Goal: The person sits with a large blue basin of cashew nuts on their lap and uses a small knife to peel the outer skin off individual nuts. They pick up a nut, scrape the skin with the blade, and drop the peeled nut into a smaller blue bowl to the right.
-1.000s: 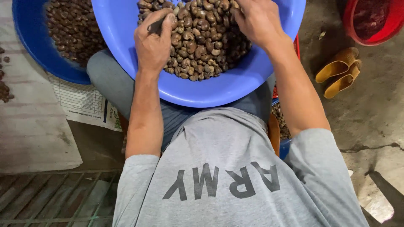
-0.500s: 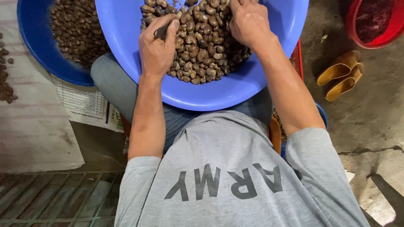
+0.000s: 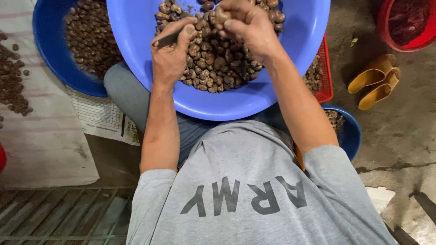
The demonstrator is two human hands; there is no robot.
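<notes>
The left hand (image 3: 170, 56) is closed around a thin dark tool (image 3: 164, 40), thumb pressed along its shaft, with the tip sticking out to the left above the nuts. The right hand (image 3: 247, 27) is curled around a single brown nut (image 3: 221, 14), pinched between the thumb and fingertips. The two hands are near each other but apart, both held over the light blue basin (image 3: 136, 31).

That basin rests on the person's lap and holds a heap of dark brown nuts (image 3: 218, 59), piled towards its middle and far side; its near wall is bare.

To the left, partly under the basin's rim, sits a darker blue tub (image 3: 50, 50) that also holds nuts. Further left, loose nuts (image 3: 11, 86) lie scattered on a pale sheet (image 3: 41, 145) spread on the floor, and a printed paper (image 3: 102, 115) lies just beside the person's knee.

On the right, a red crate (image 3: 324, 75) with more nuts shows from under the basin. Below it, a small blue bowl (image 3: 352, 134) sits beside the person's right arm. A pair of yellow sandals (image 3: 374, 81) lies on the concrete floor, well apart from the hands. A red tub (image 3: 404, 25) stands at the upper right corner.

The person wears a grey shirt (image 3: 254, 181).
</notes>
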